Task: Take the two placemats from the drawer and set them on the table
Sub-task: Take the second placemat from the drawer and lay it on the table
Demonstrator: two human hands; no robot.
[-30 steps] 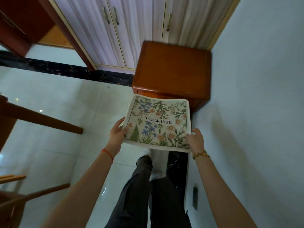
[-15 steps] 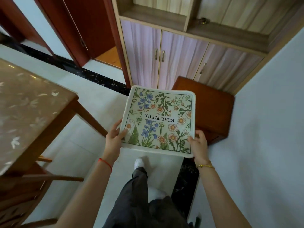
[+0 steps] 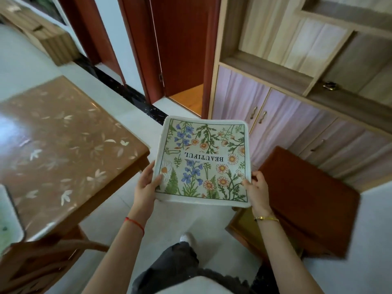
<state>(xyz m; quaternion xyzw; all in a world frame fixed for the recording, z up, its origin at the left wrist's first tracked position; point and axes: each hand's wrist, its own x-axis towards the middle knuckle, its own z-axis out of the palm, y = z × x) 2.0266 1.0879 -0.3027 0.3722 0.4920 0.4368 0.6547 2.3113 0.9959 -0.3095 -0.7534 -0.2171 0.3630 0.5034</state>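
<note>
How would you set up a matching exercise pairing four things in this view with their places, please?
Things:
1. placemat
2. table
3. chest
4. door

Places:
A. left of the placemat
B. beyond the placemat, at the top of the view
C. gripped between the left hand and the right hand
D. on the floor, right of the placemat

Pairs: 1-C, 2-A, 3-D, 4-B
</note>
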